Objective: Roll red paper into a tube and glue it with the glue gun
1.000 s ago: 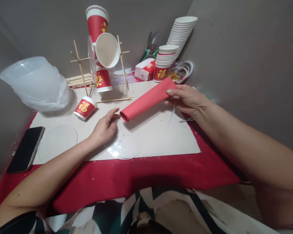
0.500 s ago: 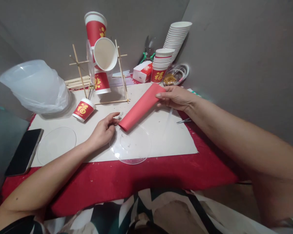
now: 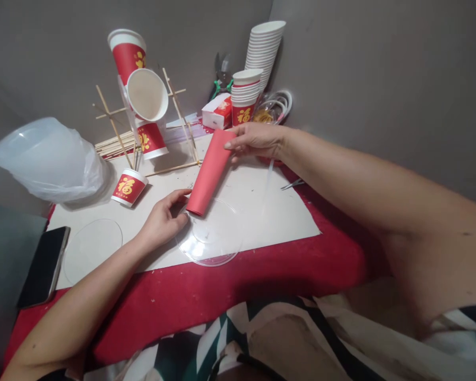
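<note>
Patterned top, bare forearms

From my end of the feed, I see a garment [image 3: 325, 338] printed with large curved and angular patches of white, dark green, black and muted brown. I make out the right sleeve [image 3: 462, 325], short, ending above the elbow, in white and dark green. Of the left sleeve [image 3: 55, 375], I get only a dark sliver. Both forearms are uncovered.

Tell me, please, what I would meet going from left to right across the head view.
Phone → nearest cup → left hand → red roll → right hand → metal tool.
</note>
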A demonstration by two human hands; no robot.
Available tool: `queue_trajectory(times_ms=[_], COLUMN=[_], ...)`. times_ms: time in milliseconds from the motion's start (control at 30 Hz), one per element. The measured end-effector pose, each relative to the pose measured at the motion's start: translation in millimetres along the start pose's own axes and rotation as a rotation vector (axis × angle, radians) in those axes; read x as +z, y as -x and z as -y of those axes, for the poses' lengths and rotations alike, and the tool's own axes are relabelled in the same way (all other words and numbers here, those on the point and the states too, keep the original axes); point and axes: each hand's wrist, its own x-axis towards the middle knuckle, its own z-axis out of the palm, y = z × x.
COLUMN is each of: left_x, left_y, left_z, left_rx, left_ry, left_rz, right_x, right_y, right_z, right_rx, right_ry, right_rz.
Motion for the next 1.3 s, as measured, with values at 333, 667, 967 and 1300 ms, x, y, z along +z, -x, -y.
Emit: queue_trajectory(times_ms=[333,667,967,1300], left_x=[0.2,-4.4,-27.0,-3.4], left_y=[3,3,-18,-73], left_z=[-14,-1,-37,-41], left_rx=[-0.020,0.063,0.045,0.125], left_ry=[-0.019,-0.196,0.071,-0.019], left_rz=[0.003,-0.022,0.012,0.031], right_x=[10,6,7,10], right_y=[-8,-12,-12,-10], right_z=[4,-2,-6,-7], right_rx=[0.109,0.139,0.127,0.122], right_ry=[0.101,0.113,0.111,0.110], right_rz=[0.164,0.266,0.258,0.235])
